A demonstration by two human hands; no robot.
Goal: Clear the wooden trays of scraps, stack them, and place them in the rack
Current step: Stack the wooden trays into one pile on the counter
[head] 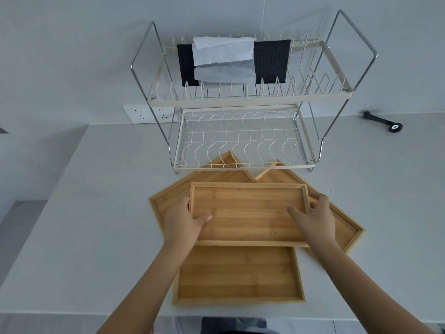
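Observation:
A small wooden tray [248,213] is held level above the counter, its inside bare. My left hand [184,221] grips its left edge, thumb lying inside. My right hand [314,219] grips its right edge, thumb inside too. Beneath it lie larger wooden trays: one straight tray [238,276] near the counter's front edge, one tilted tray [168,196] reaching under the rack on the left, and one tilted tray [346,227] on the right. The two-tier wire rack [243,141] stands just behind them, with its lower shelf bare. No scraps show in the trays.
On the rack's upper shelf [250,98] hang a dark cloth [272,61] and a white cloth [224,59]. A wall socket [144,113] sits behind the rack's left leg. A black handled tool [385,122] lies on the counter at the back right.

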